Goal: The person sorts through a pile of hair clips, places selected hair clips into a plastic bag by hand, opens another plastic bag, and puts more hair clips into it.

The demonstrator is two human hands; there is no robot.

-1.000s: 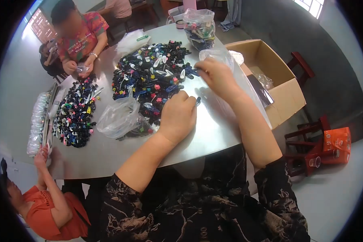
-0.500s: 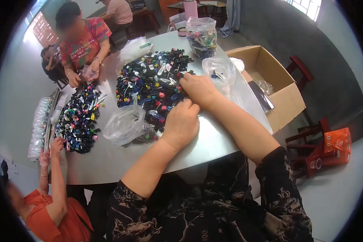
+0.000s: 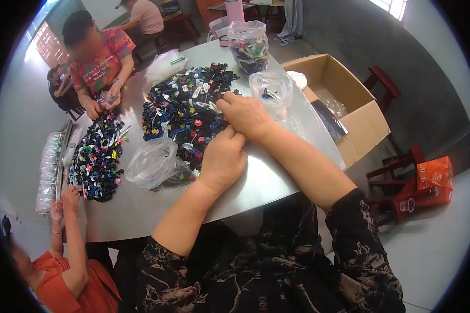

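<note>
A large pile of dark hair clips [image 3: 185,101], mixed with white, yellow and pink ones, lies on the metal table [image 3: 277,175]. My left hand [image 3: 222,159] is at the pile's lower right edge, its fingers curled inward. Just above it, my right hand [image 3: 244,116] reaches over the pile's right side with bent fingers, close to the left fingertips. What either hand holds is hidden. Left of my left hand sits a crumpled clear bag [image 3: 154,163]. An open plastic bag [image 3: 270,89] with a few clips lies beyond my right hand.
A full bag of clips [image 3: 249,49] stands at the far edge. A second clip pile [image 3: 96,159] lies left, near two co-workers' hands. Wrapped packs [image 3: 49,172] line the left edge. An open cardboard box [image 3: 350,99] is at the right, with red stools [image 3: 384,86] beyond.
My right hand has moved left from beside the plastic bag onto the pile, close to my left hand. The co-worker in orange has moved both hands at the table's left edge.
</note>
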